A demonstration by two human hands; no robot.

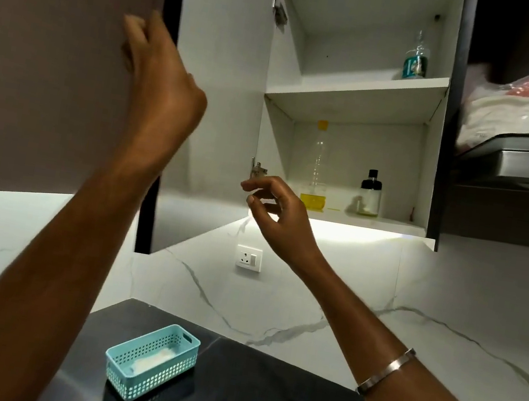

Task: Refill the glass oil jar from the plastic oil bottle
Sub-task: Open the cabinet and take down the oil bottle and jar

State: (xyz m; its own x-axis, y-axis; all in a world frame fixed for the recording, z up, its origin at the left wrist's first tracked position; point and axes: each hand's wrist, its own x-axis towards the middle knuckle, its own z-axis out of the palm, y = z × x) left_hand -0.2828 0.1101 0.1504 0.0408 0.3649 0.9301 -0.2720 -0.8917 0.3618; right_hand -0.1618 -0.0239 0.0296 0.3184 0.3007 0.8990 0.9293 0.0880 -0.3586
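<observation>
1. Now we see the left hand (156, 55) in the upper left of the frame, its fingers curled round the dark edge of the open cupboard door (215, 95).
2. The right hand (275, 212) is in the middle of the frame, just below the lower shelf (374, 222); its fingers are loosely bent and it holds nothing.
3. The plastic oil bottle (316, 170), with a yellow cap and a little yellow oil at the bottom, stands upright on the lower shelf.
4. The glass oil jar (370, 194), with a black top, stands near it, to the right.
5. A clear bottle (416, 59) stands on the upper shelf.
6. A light blue basket (151, 361) sits on the dark bench (259, 400), in the lower middle.
</observation>
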